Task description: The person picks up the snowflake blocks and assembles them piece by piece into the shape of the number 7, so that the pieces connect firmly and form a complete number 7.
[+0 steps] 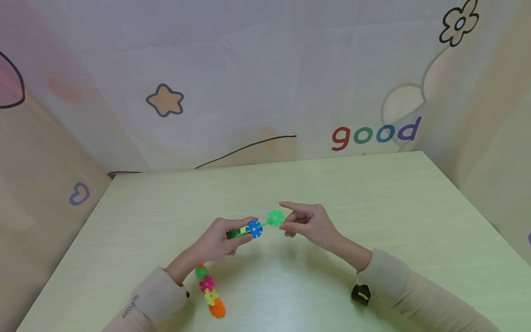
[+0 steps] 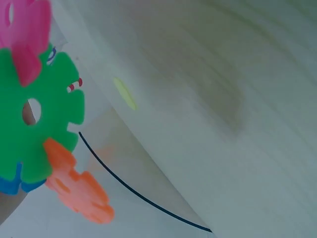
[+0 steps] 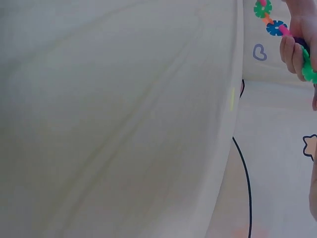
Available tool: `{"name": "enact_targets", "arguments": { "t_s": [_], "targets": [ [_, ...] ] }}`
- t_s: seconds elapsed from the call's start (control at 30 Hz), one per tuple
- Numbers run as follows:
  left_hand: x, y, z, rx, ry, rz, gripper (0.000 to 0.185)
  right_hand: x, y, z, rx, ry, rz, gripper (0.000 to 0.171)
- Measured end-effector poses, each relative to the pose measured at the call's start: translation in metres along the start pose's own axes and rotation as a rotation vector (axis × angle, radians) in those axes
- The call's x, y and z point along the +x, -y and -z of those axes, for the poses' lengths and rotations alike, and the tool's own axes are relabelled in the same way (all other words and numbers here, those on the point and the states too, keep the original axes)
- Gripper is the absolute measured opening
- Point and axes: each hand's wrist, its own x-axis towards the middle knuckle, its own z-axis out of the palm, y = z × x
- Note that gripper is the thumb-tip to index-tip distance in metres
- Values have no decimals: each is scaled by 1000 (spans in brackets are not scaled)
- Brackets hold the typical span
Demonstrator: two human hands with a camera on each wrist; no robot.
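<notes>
My left hand point(image 1: 217, 237) grips a chain of notched plastic snowflake discs between thumb and fingers. A blue disc point(image 1: 254, 229) shows at its fingertips, and a light green disc point(image 1: 275, 218) stands at the chain's right end. Lower discs, with an orange disc point(image 1: 217, 309) at the bottom, show below the left wrist. In the left wrist view, a green disc point(image 2: 54, 114) and an orange disc point(image 2: 79, 191) are close to the lens. My right hand point(image 1: 309, 223) has its thumb tip at the light green disc's rim, index finger extended and other fingers curled; I cannot tell whether it pinches the disc.
Both hands are over a pale green table point(image 1: 332, 184). A printed cloth backdrop point(image 1: 249, 83) stands along its far edge and folds round both sides. A small black object point(image 1: 361, 295) shows below the right sleeve point(image 1: 386, 276).
</notes>
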Motion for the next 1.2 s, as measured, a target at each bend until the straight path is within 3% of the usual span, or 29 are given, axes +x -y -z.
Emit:
{"name": "enact_targets", "arguments": {
  "t_s": [0.13,0.33,0.47,0.9,1.2],
  "targets": [
    [-3,6,6,-8,-15,28,46,2,-3,1,1,-12,-17,44],
    [-2,15,18,18,-45,9,45,4,-9,-2,10,-17,-79,36],
    [1,22,29,57,-51,5,46,6,-12,-5,3,9,-112,35],
    [21,44,56,99,-30,97,46,28,-22,-22,-68,114,-211,38],
    [46,47,67,128,-13,171,41,46,-36,-43,-291,167,-221,38]
  ]
}}
